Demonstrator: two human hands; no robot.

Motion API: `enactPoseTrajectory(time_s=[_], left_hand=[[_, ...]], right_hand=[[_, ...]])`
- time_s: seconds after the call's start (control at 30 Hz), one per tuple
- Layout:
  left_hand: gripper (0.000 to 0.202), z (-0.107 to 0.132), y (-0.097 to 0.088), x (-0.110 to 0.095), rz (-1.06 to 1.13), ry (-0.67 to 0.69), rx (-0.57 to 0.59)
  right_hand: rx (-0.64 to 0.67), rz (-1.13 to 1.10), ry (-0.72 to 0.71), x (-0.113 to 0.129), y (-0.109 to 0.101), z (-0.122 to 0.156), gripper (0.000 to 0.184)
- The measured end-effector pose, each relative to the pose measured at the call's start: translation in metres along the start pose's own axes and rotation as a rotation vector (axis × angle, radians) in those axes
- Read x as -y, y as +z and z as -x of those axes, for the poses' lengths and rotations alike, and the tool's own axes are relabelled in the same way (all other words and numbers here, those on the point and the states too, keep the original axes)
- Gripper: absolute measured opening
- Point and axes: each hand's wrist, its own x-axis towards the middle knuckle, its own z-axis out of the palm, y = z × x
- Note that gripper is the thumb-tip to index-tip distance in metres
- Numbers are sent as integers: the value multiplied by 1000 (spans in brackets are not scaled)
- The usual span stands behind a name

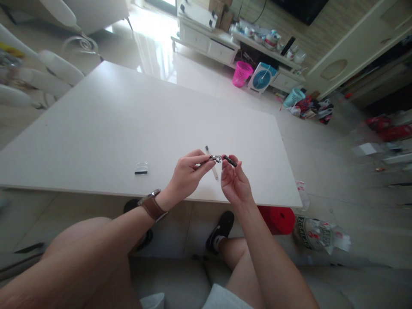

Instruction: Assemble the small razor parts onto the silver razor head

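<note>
Both hands meet above the front part of the white table [154, 120]. My left hand [186, 174], with a brown-strapped watch on its wrist, pinches a small shiny silver metal piece [216, 159]. Its exact kind is too small to make out. Between the fingers of my right hand [236, 182] is a short dark stick [230, 161], its near end close to the silver piece. Whether the two touch, I cannot tell. Beneath the hands lies a thin pale pen-like stick [215, 173] with a dark tip, partly covered. Farther left rests a small clear case [141, 168] with a black strip.
White chairs [61, 64] stand at the table's left. Beyond it are a pink basket [242, 74], a blue and white fan [262, 78] and a low cabinet [206, 43]. A red stool-like object [280, 219] and a printed bag [317, 234] are on the floor at right.
</note>
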Motion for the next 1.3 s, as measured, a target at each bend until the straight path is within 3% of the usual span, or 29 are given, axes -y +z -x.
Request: enactPoseTrajectory(time_s=[1.3], left_hand=[[15, 3, 1, -4, -103, 47, -4]], right_hand=[[32, -14, -80, -1, 14, 2, 35]])
